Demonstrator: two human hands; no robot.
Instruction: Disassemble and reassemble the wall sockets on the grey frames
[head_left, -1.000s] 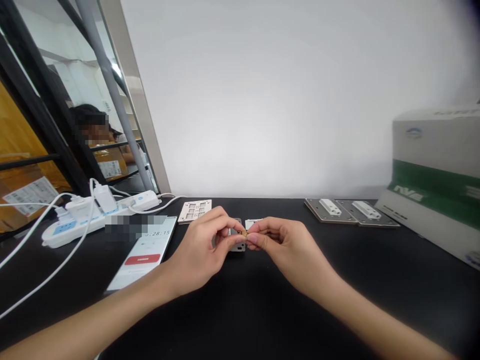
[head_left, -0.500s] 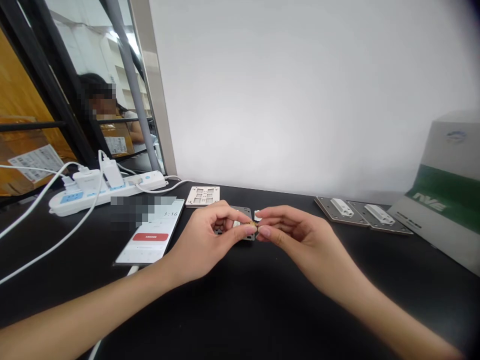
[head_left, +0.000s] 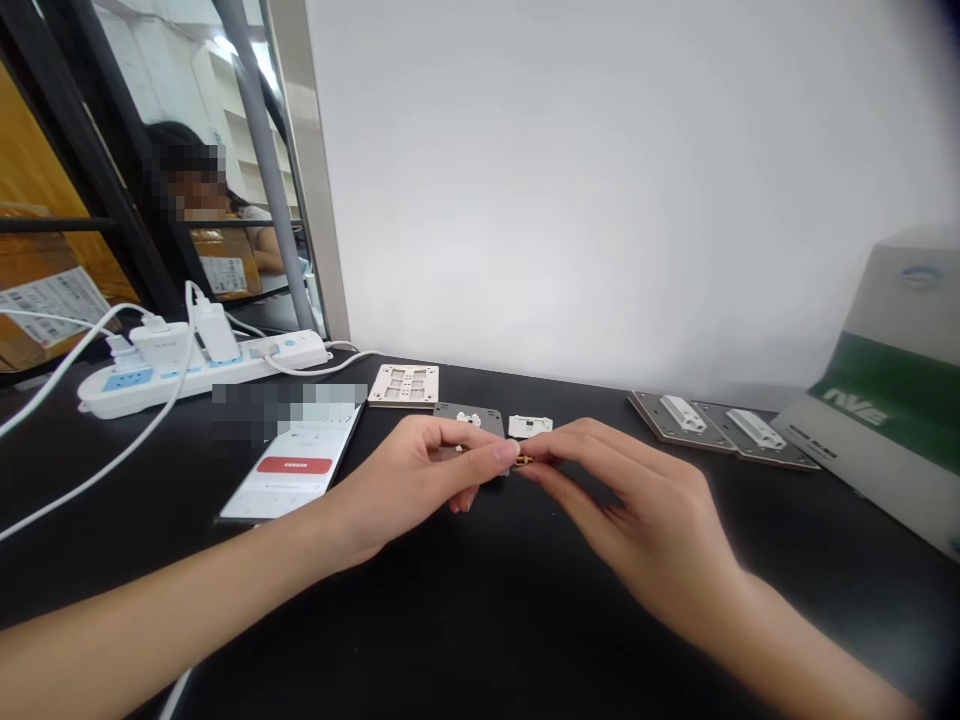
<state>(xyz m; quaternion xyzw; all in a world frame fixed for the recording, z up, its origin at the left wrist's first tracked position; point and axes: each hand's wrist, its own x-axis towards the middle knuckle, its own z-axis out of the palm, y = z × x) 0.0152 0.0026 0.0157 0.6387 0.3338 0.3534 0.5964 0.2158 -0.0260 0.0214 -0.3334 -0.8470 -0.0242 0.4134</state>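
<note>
A small brass-coloured metal piece (head_left: 524,460) is pinched between the fingertips of both hands above the black table. My left hand (head_left: 457,462) is closed on its left end, thumb on top. My right hand (head_left: 600,470) grips the other end with thumb and fingers. Just behind the hands lies a grey square plate (head_left: 491,425) with white parts on it, partly hidden by my left hand. A small white plastic part (head_left: 530,427) sits beside that plate, beyond my right fingertips.
A cream square frame (head_left: 405,384) lies farther back. At left are a phone (head_left: 300,460) and a white power strip (head_left: 300,350) with cables. Two grey plates with white blocks (head_left: 681,413) rest at right, near a green and white box (head_left: 892,390). A person sits behind the rack.
My right hand has turned, its fingers now pointing more downward over the brass piece. More of that piece shows. The white part behind has come into fuller view.
</note>
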